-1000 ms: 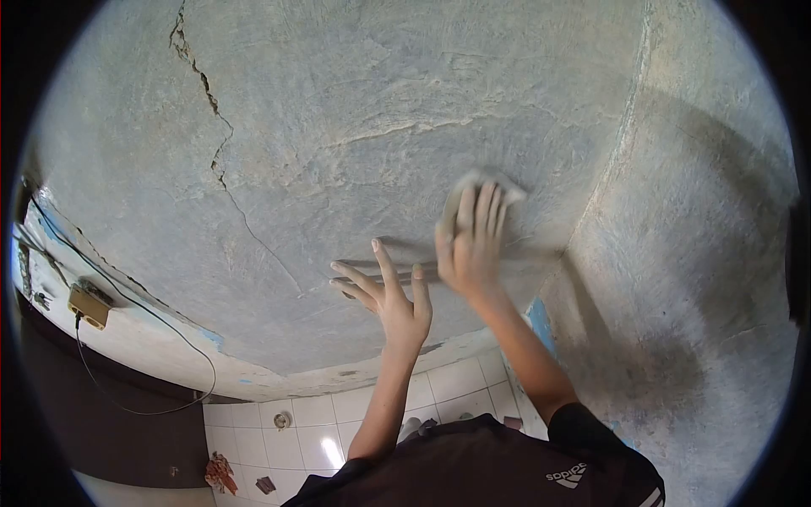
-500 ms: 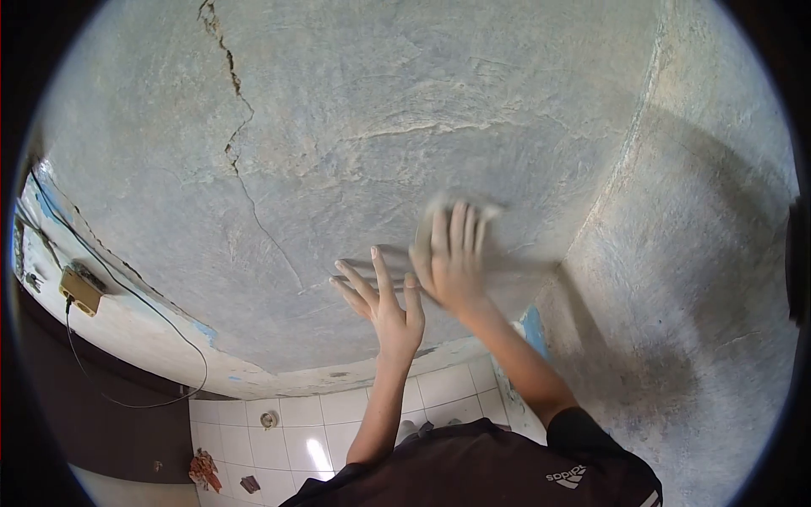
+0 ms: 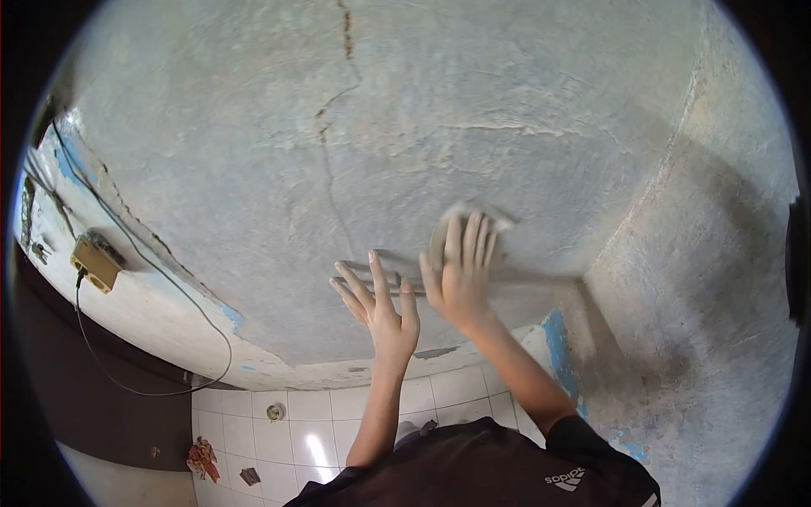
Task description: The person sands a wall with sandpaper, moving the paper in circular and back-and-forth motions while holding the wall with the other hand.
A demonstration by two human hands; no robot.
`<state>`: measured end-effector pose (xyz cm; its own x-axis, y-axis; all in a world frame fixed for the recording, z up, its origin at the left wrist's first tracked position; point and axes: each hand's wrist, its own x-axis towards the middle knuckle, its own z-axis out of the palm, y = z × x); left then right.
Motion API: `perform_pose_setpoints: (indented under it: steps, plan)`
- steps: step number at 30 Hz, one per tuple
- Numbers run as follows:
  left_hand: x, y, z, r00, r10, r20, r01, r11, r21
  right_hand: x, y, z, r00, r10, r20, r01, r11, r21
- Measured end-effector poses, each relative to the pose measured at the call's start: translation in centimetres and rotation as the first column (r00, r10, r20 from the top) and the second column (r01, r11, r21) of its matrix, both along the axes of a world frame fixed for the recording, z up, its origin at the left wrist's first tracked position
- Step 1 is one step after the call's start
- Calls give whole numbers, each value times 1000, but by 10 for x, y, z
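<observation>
My right hand [image 3: 460, 275] lies fairly flat over a pale, thin sheet that looks like sandpaper [image 3: 460, 213], pressing it to the rough grey wall [image 3: 405, 186]. The sheet's far edge shows past my fingertips, slightly blurred; the rest is under my palm. To the left, my left hand [image 3: 384, 313] has its fingers spread, with the fingertips at or close to the wall and nothing held. Both hands look coated in pale dust.
A crack [image 3: 347, 38] runs down the wall. At left, a yellowish socket box [image 3: 95, 264] has a plugged cable [image 3: 221, 321]. Another wall [image 3: 676, 279] meets this one at right. Below are white floor tiles [image 3: 308, 406], a drain [image 3: 275, 411] and a crumpled orange-brown cloth [image 3: 203, 460].
My view has swung left, so the crack and socket box appear farther right. My right hand and its sheet have shifted slightly across the wall; my left hand stays spread.
</observation>
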<state>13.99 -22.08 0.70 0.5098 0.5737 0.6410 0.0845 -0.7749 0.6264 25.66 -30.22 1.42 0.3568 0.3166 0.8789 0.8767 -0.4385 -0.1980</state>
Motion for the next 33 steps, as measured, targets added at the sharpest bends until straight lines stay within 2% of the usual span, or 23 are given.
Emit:
perform_pose_setpoints:
  steps: [1,3,4,6,9,11,14,16,17,19,21,23,26,27,29,31,33]
  plan:
    - [-5,8,1,1000,7,1,-7,1000,0,-10,5,-29,999,-6,-33,3,996,-92]
    - [-18,25,1,1000,-3,-30,4,999,35,-23,13,-50,994,-10,-111,-7,989,-148]
    - [-26,32,3,999,3,-37,-2,999,37,-25,23,-40,997,-15,-78,13,999,-30]
    - [-43,49,7,986,-10,-169,26,996,89,-26,34,-4,997,-17,-82,21,999,47]
    - [-63,76,9,981,-6,-196,36,988,153,-35,55,46,998,-11,-68,25,979,203]
    - [-77,95,11,986,-19,-168,42,990,132,-48,71,48,999,-4,-52,19,960,280]
    - [-97,121,13,990,-32,-138,47,994,103,-81,107,3,999,-34,-30,37,992,117]
    - [-111,138,9,981,-7,-194,32,992,126,-106,126,-55,991,-2,-135,-7,998,-63]
    - [-117,145,8,981,-20,-193,46,991,129,-118,133,-70,979,-30,-203,10,995,-97]
    - [-129,157,6,981,-4,-196,33,989,143,-121,146,-53,988,-45,-147,53,997,52]
    - [-138,168,3,975,-14,-221,49,987,154,-112,149,-9,989,-96,-117,106,991,87]
    - [-143,176,1,970,-27,-241,69,984,166,-101,149,34,994,-96,-46,104,974,200]
    - [-149,184,-4,965,-60,-255,106,979,172,-104,162,52,993,-117,-3,113,947,300]
    - [-149,186,-6,967,-81,-240,124,977,171,-112,167,41,991,-134,-18,133,944,303]
    - [-150,190,-9,962,-122,-245,167,970,174,-136,180,-10,987,-81,-138,104,979,173]
    - [-151,192,-11,966,-132,-222,175,967,186,-160,197,-89,980,-98,-173,115,990,87]
    - [-155,194,-14,961,-149,-233,198,959,203,-186,194,-110,954,-126,-271,139,990,30]
